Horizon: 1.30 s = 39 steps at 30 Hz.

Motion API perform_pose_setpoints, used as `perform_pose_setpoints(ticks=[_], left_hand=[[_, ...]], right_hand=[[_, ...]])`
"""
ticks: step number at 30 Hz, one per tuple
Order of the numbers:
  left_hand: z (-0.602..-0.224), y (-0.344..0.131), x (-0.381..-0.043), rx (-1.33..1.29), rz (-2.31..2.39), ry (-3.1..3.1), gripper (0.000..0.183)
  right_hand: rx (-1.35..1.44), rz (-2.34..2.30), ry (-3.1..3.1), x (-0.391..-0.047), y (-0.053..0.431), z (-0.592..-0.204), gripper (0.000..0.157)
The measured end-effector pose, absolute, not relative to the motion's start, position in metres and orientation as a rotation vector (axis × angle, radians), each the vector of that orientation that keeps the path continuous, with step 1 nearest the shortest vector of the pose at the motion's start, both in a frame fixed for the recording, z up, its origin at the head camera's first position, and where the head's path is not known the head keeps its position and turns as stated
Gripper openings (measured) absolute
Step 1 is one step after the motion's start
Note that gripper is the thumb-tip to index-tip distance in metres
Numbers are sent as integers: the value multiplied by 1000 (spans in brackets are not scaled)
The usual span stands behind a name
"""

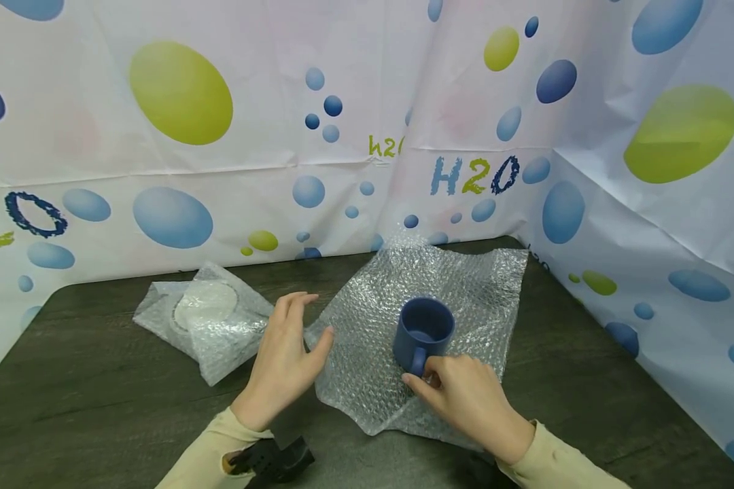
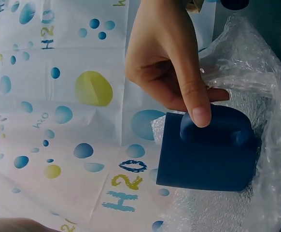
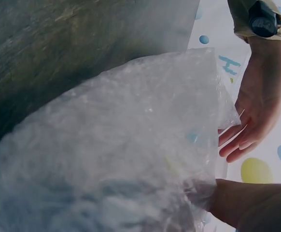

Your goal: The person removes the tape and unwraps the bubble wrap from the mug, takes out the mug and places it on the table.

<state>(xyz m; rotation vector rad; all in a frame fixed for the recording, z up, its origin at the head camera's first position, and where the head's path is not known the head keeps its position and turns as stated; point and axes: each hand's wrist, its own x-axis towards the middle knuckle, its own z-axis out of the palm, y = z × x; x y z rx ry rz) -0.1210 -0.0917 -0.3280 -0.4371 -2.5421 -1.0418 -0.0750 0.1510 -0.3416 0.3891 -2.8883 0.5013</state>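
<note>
A blue mug [image 1: 424, 329] stands upright on a sheet of bubble wrap [image 1: 367, 353]. My right hand [image 1: 471, 401] pinches the mug's handle between thumb and fingers; the left wrist view shows this grip on the mug [image 2: 208, 159] from the side. Left of the sheet, my left hand [image 1: 287, 360] hovers with fingers extended and thumb spread, holding nothing. In the right wrist view the bubble wrap [image 3: 131, 121] fills much of the picture and hides the mug and the right fingers. The left hand [image 3: 254, 111] shows beyond it.
A bubble-wrapped bundle [image 1: 211, 319] with a pale round thing inside lies on the dark wooden table [image 1: 67, 380], left of my left hand. A dotted curtain [image 1: 251, 156] hangs behind the table and along its right side. A black camera [image 1: 281, 462] is strapped to the left wrist.
</note>
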Motion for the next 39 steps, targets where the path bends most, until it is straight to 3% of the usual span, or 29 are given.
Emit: perform_pose_setpoints(ticks=[14, 24, 39], left_hand=[[-330, -93, -122, -429, -1013, -2532, 45], [-329, -96, -122, -422, -1002, -2558, 45], [-332, -97, -122, -416, -986, -2556, 44]], right_hand=[[383, 537, -2879, -82, 157, -345, 25], [307, 486, -2881, -87, 178, -340, 13], [350, 540, -2847, -102, 215, -338, 15]])
